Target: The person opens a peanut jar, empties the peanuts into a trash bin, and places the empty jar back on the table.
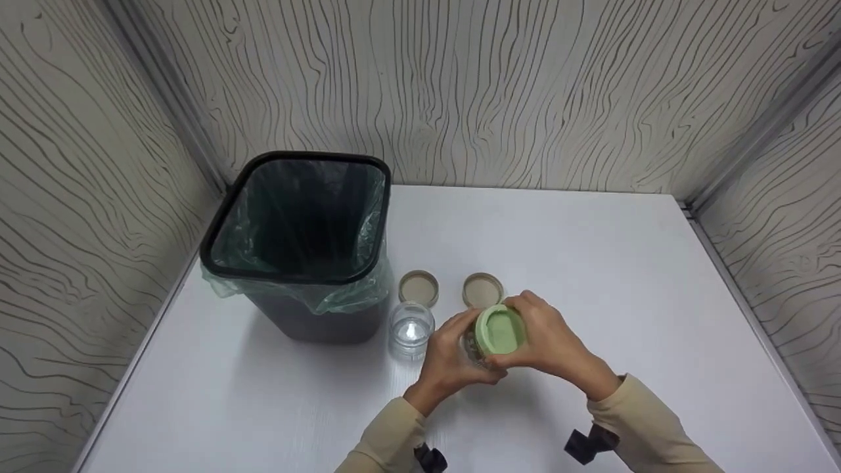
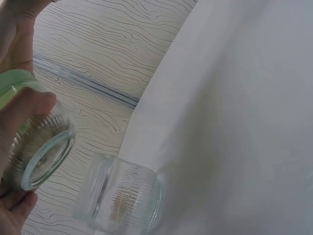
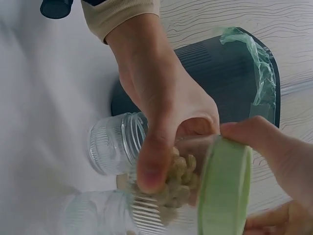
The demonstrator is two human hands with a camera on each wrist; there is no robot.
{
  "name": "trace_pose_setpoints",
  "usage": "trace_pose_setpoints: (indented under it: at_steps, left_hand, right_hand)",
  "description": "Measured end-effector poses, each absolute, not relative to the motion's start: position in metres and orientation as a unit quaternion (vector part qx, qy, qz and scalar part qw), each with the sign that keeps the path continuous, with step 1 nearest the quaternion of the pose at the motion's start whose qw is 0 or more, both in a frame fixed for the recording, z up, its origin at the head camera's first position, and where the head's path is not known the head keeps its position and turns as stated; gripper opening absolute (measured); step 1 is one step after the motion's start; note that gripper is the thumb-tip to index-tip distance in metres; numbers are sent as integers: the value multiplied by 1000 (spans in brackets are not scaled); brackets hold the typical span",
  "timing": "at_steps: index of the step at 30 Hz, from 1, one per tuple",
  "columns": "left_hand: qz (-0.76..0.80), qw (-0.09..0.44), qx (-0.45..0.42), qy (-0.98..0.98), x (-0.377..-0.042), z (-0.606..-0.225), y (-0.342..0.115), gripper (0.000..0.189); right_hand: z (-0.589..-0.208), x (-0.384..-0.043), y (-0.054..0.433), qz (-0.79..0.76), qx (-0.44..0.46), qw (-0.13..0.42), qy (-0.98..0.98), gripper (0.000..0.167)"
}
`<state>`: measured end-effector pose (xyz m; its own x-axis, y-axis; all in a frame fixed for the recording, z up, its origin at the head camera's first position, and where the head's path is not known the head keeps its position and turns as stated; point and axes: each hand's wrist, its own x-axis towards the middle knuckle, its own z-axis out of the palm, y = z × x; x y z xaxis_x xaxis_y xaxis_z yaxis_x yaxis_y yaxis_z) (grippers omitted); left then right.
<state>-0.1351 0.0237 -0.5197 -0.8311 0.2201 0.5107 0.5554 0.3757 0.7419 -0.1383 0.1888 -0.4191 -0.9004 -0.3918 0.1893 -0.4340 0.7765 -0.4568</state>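
My left hand (image 1: 450,358) grips a clear ribbed glass jar (image 3: 164,203) around its side, and light brown nut-like pieces (image 3: 181,178) show through the glass. On its mouth sits a pale green lid (image 1: 502,330). The right hand (image 1: 545,335) holds that lid, with thumb and fingers on opposite sides of its rim. The jar is tilted above the table, its lid facing up and toward the head camera. To the left of my left hand stands another clear jar (image 1: 411,328). A further glass jar (image 3: 93,213) shows low in the right wrist view.
Beyond the hands, two round tan lids (image 1: 418,288) (image 1: 483,290) lie on the white table (image 1: 591,249). A dark bin (image 1: 328,322) with a green plastic liner (image 1: 358,289) stands at the left. Wood-grain panels (image 1: 460,92) enclose the table at the back and sides.
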Motion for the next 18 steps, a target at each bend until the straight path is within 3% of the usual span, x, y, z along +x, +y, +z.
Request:
trace_pose_setpoints:
  at_steps: [8, 18]
  left_hand:
    - [-508, 168, -241, -810, -133, -522, 21, 84]
    - [-505, 162, -242, -813, -133, -521, 21, 84]
  right_hand:
    - [-411, -137, 190, 230, 257, 6, -938, 77]
    - [-415, -132, 186, 223, 244, 7, -944, 89]
